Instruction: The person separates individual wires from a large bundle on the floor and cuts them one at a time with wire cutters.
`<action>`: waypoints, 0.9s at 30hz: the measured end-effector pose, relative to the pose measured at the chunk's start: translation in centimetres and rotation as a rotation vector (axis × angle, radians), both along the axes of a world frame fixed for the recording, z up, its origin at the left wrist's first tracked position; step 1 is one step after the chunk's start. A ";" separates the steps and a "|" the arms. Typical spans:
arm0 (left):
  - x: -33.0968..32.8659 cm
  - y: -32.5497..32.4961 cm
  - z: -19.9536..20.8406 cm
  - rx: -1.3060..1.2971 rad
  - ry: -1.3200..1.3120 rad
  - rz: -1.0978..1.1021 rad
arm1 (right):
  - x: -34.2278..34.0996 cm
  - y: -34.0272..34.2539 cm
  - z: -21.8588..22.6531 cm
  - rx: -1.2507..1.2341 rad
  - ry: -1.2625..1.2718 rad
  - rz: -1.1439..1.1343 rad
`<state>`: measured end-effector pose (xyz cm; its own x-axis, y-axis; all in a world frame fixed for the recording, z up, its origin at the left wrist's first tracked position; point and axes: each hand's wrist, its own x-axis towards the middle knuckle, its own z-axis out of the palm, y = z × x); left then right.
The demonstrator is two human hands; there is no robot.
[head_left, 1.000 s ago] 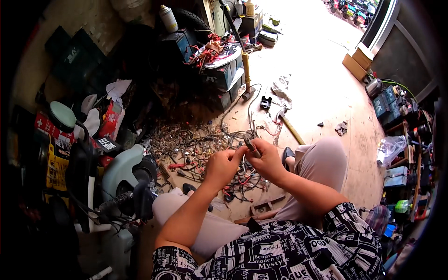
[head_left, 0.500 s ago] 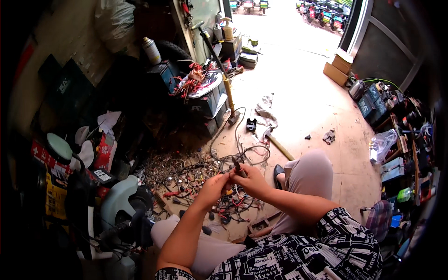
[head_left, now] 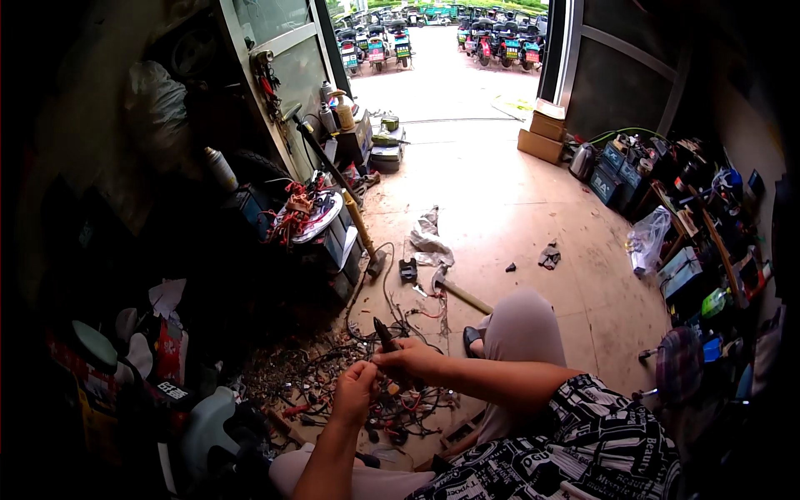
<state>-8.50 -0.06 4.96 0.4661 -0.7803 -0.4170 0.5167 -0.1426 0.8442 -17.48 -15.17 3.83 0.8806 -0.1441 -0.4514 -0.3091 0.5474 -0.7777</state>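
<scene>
My right hand (head_left: 410, 360) is closed around a pair of dark pliers (head_left: 384, 332); their tapered tip points up and away from me, and the handles are hidden in my palm. Just to its left, my left hand (head_left: 357, 387) is closed in a pinch, close to the right fingertips. What it pinches is too small to make out. Below both hands, a heap of cut wires (head_left: 400, 408) and small scrap spreads over the floor, with black, red and other coloured pieces in it.
A hammer (head_left: 462, 296) lies on the floor beyond my right hand, near a black plastic part (head_left: 408, 271) and a rag (head_left: 430, 237). A sledgehammer (head_left: 358, 221) leans by stacked batteries at left. Crowded shelves (head_left: 708, 250) line the right side; cardboard boxes (head_left: 542, 146) stand by the doorway.
The view has tilted up, showing more of the doorway and parked scooters. My hands have drawn slightly apart, and the pliers now show more clearly, tip leaning left.
</scene>
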 end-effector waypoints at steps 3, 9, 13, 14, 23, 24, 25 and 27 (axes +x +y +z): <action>-1.1 -1.6 0.6 0.013 -0.258 0.109 | 0.6 -0.2 -1.7 0.037 0.034 -0.052; 1.3 -2.2 -3.7 -0.063 -0.733 0.067 | 1.6 0.0 2.0 0.161 0.038 -0.196; 1.2 -2.7 -4.4 -0.050 -0.887 0.011 | 1.6 -0.7 1.3 0.262 0.092 -0.160; 1.2 -2.7 -4.1 -0.047 -0.908 0.022 | 1.9 -0.9 1.0 0.263 0.096 -0.146; 2.3 -1.0 0.7 -0.003 -0.029 0.047 | 1.4 -1.4 0.9 -0.056 -0.039 -0.040; 2.1 -0.7 0.6 0.027 -0.023 0.020 | 1.5 -1.1 0.3 -0.139 -0.055 -0.089; 2.3 -0.5 0.6 0.055 0.044 -0.011 | 1.6 -1.0 0.8 -0.168 -0.054 -0.078; 1.8 -0.3 0.9 0.120 0.134 -0.037 | 1.5 -0.1 1.7 -0.213 -0.096 -0.096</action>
<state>-6.67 -0.36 5.88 0.3723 -0.7364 -0.5649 0.6157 -0.2594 0.7441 -15.98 -15.30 5.54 0.8957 -0.3120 -0.3168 -0.1829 0.3909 -0.9021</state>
